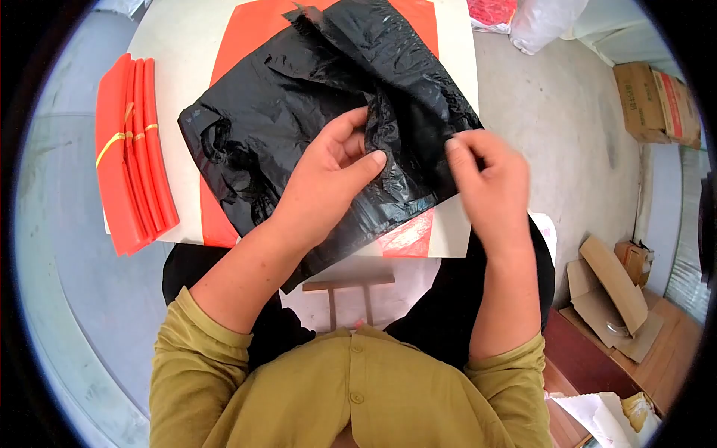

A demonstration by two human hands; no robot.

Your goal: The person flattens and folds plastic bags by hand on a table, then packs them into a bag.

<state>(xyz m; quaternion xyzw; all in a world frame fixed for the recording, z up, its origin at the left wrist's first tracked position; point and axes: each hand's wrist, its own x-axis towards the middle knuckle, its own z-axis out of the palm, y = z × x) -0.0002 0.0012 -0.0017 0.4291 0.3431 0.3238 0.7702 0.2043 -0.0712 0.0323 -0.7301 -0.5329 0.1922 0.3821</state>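
A large black plastic bag (261, 112) lies crumpled and slanted over a flat red plastic sheet (243, 37) on the white table (175, 37). My left hand (332, 168) is on the middle of the bag, its thumb and fingers closed on a gathered fold. My right hand (489, 175) is at the bag's right edge, fingers curled and pinched on the black plastic. The bag's lower corner hangs over the table's front edge. Several folded red bundles (134, 157), tied with yellow bands, lie at the table's left edge.
Cardboard boxes (646, 101) stand by the wall at the right. An opened carton (609, 299) lies at the lower right on a brown wooden surface (672, 358). White and red bags (545, 22) sit on the floor beyond the table. A wooden bar (347, 284) shows below the table.
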